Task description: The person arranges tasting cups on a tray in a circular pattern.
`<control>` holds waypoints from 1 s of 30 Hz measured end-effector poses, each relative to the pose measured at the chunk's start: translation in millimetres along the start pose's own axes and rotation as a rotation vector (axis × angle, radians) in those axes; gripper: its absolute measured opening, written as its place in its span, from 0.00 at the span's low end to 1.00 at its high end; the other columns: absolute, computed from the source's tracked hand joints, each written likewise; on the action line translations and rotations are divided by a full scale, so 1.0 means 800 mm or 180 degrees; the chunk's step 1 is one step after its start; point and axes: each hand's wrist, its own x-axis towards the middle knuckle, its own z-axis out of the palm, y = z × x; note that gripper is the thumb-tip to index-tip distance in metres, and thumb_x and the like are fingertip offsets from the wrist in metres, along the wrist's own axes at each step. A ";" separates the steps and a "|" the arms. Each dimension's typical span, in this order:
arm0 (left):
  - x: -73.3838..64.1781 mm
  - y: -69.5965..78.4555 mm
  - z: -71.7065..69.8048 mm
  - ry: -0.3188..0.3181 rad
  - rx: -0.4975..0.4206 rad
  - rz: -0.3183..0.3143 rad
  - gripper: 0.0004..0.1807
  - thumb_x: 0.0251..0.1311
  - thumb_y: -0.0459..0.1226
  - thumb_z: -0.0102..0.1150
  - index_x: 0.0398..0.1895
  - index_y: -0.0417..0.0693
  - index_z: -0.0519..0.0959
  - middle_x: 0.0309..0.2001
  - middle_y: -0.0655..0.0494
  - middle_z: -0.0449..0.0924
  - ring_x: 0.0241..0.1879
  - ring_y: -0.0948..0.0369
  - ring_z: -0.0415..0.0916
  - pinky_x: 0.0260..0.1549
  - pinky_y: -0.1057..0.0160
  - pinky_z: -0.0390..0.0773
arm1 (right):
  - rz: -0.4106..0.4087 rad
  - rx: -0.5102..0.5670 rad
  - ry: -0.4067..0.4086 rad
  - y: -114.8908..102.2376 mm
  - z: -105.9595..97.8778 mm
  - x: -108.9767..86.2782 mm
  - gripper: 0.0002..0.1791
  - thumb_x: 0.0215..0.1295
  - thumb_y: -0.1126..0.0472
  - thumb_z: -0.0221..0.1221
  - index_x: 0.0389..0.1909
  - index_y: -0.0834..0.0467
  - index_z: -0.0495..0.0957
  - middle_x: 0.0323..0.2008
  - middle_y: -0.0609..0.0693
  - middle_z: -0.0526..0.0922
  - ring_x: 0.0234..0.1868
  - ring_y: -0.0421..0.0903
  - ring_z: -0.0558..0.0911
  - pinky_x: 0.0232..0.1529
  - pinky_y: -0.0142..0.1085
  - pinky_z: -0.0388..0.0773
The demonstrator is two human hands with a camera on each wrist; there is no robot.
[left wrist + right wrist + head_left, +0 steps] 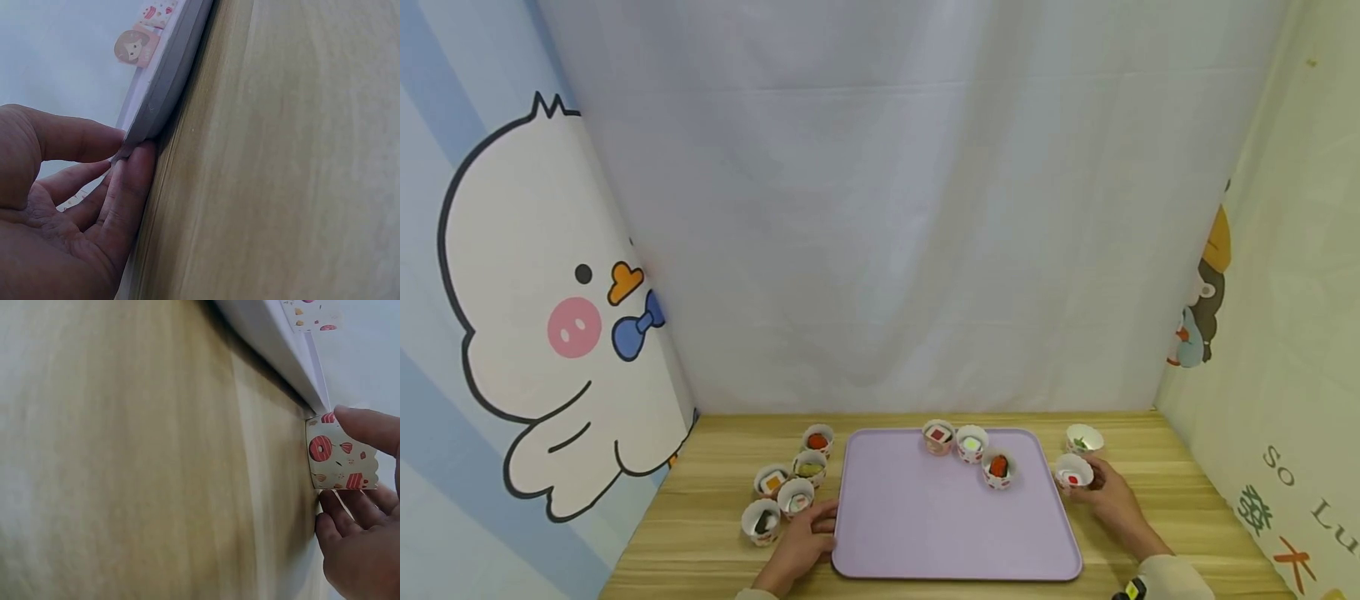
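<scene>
My left hand is at the left edge of a lilac tray. In the left wrist view its thumb lies on the tray's rim, with fingertips against the side below, pinching it. Right of the tray, my right hand holds a scalloped paper cup with a small red-and-white piece inside. In the right wrist view that cup, printed with donuts and cake, stands on the table between thumb and fingers, close to the tray's edge. Behind it stands another paper cup holding something green.
Three filled paper cups stand on the tray's far part, among them one with a red-orange piece. Several more cups, such as one with a dark piece, cluster left of the tray on the wooden table. A pale curtain hangs behind.
</scene>
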 end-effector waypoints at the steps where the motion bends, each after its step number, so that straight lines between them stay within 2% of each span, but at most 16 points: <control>1: 0.000 0.000 0.000 0.0005 -0.0001 -0.0003 0.37 0.48 0.19 0.53 0.68 0.29 0.64 0.59 0.33 0.72 0.46 0.57 0.78 0.35 0.56 0.84 | -0.0024 -0.0082 -0.0024 0.000 0.001 0.001 0.41 0.50 0.66 0.71 0.64 0.70 0.64 0.58 0.73 0.74 0.47 0.38 0.78 0.43 0.22 0.72; 5: 0.001 -0.001 -0.001 0.0030 0.0012 0.0004 0.37 0.48 0.20 0.54 0.68 0.30 0.65 0.59 0.33 0.72 0.46 0.57 0.78 0.34 0.56 0.84 | -0.0058 -0.0290 -0.0031 -0.003 0.003 0.002 0.42 0.50 0.63 0.72 0.65 0.69 0.64 0.58 0.72 0.75 0.53 0.51 0.78 0.49 0.27 0.72; 8: 0.000 -0.002 -0.001 0.0021 0.0016 0.0020 0.37 0.48 0.20 0.54 0.68 0.30 0.65 0.59 0.33 0.73 0.45 0.57 0.79 0.34 0.56 0.84 | -0.0008 -0.0403 0.0026 -0.007 0.005 0.001 0.42 0.49 0.61 0.72 0.64 0.68 0.65 0.57 0.70 0.76 0.55 0.56 0.76 0.52 0.34 0.72; 12: 0.000 -0.003 -0.001 0.0006 0.0019 0.0032 0.37 0.48 0.20 0.54 0.67 0.29 0.65 0.58 0.33 0.73 0.46 0.57 0.79 0.34 0.56 0.84 | 0.0065 -0.0469 0.0085 -0.009 0.005 0.001 0.40 0.51 0.59 0.72 0.63 0.68 0.67 0.54 0.69 0.78 0.51 0.55 0.77 0.50 0.39 0.72; 19: 0.001 -0.004 -0.001 -0.0006 -0.0010 0.0061 0.37 0.48 0.20 0.54 0.68 0.29 0.64 0.58 0.33 0.73 0.46 0.57 0.79 0.35 0.56 0.84 | 0.0165 -0.0461 0.0185 -0.015 0.001 0.001 0.38 0.53 0.54 0.71 0.63 0.66 0.69 0.52 0.67 0.79 0.47 0.51 0.77 0.48 0.38 0.71; 26: 0.002 -0.005 0.000 0.0007 0.0002 0.0051 0.37 0.48 0.20 0.54 0.68 0.29 0.64 0.58 0.33 0.73 0.45 0.57 0.78 0.34 0.56 0.84 | 0.0185 -0.0423 0.0124 -0.036 -0.010 -0.007 0.39 0.56 0.54 0.69 0.64 0.68 0.65 0.57 0.68 0.76 0.53 0.56 0.76 0.50 0.39 0.72; 30: 0.002 -0.005 0.000 0.0017 -0.0012 0.0055 0.37 0.48 0.20 0.54 0.68 0.28 0.64 0.58 0.31 0.72 0.45 0.57 0.78 0.34 0.56 0.84 | 0.0157 -0.0491 0.0109 -0.051 -0.019 -0.010 0.40 0.58 0.55 0.67 0.66 0.69 0.62 0.58 0.71 0.74 0.56 0.61 0.76 0.47 0.36 0.74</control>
